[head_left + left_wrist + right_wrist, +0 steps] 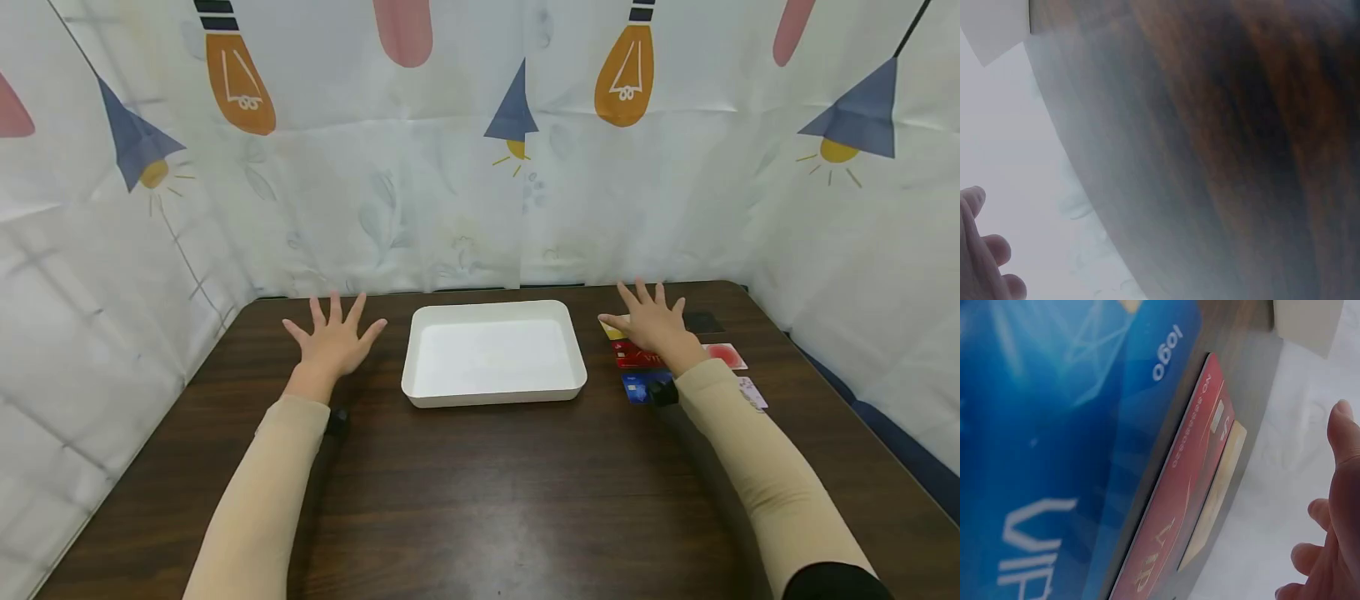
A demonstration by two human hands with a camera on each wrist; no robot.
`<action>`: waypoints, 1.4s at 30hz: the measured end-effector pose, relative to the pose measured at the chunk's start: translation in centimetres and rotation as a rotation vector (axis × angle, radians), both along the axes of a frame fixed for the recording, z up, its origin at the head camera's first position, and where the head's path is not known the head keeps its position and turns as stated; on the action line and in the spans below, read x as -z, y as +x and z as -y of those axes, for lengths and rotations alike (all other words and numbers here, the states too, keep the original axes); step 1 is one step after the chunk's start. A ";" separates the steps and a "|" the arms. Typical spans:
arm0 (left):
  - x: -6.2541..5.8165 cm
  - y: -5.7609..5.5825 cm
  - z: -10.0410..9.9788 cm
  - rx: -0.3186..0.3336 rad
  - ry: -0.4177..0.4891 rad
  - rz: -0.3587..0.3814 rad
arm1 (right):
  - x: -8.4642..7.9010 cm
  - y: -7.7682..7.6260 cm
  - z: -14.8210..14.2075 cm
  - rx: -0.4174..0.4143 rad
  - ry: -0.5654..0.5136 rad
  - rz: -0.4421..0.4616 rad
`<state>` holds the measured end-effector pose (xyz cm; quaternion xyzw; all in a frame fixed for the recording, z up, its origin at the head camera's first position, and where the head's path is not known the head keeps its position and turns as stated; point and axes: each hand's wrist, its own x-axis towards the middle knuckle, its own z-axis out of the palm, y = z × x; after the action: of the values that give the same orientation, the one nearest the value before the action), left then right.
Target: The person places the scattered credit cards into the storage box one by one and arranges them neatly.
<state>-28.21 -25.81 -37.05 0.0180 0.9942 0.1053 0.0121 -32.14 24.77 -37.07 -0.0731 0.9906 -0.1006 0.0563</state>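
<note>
A group of plastic cards lies on the right part of a dark wooden table, just to the right of a white tray. In the nearer column, from far to near, are a yellow card, a red card printed "VIP" and a blue card. The right wrist view shows these three close up: the blue card fills the left side, the red card is beside it, and the yellow card is beyond that — they sit edge to edge or nearly so. Further right are a black card, a white card with a red patch and a pale card partly hidden by the sleeve.

The person's right hand rests flat over the cards, fingers spread and straight, grasping nothing; its thumb tip lies at the yellow card and its palm covers part of the red one. The same hand shows at the right edge of its wrist view.

The shallow rectangular tray sits at the table's middle, between the two hands. The left hand lies flat on bare wood to the tray's left, apart from it, fingers splayed and relaxed, holding nothing. In the left wrist view only fingertips show, against blurred wood.

Both arms wear beige sleeves. Behind and beside the table hangs a white cloth printed with orange bulbs and blue lamps.
</note>
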 end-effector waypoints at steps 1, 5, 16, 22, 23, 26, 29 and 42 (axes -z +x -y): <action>0.0 0.0 0.0 0.001 0.002 -0.001 | 0.0 0.0 -0.1 -0.003 0.000 -0.001; 0.1 0.0 0.0 0.003 0.001 0.003 | 0.0 0.3 -0.3 -0.008 0.006 -0.014; 0.3 0.2 -0.3 0.016 -0.001 -0.001 | 0.1 0.8 -1.0 -0.020 0.003 -0.013; 0.3 0.3 -0.4 0.032 -0.004 0.005 | 0.1 1.3 -1.1 -0.037 -0.007 -0.002; 0.3 0.4 -0.4 0.035 -0.003 0.007 | 0.1 1.4 -1.2 -0.039 -0.006 -0.004; 0.4 0.5 -0.3 0.043 0.001 0.010 | 0.1 1.7 -1.2 -0.052 -0.004 -0.010; 0.5 0.6 -0.3 0.050 0.004 0.015 | 0.1 2.0 -1.2 -0.075 -0.014 -0.013; 0.2 1.3 -0.7 0.104 -0.001 0.020 | 0.3 3.1 -2.0 -0.142 -0.062 -0.024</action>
<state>-26.95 -25.10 -37.21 0.0688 0.9918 0.1041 0.0275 -29.06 26.72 -37.32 -0.1459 0.9800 -0.1262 0.0491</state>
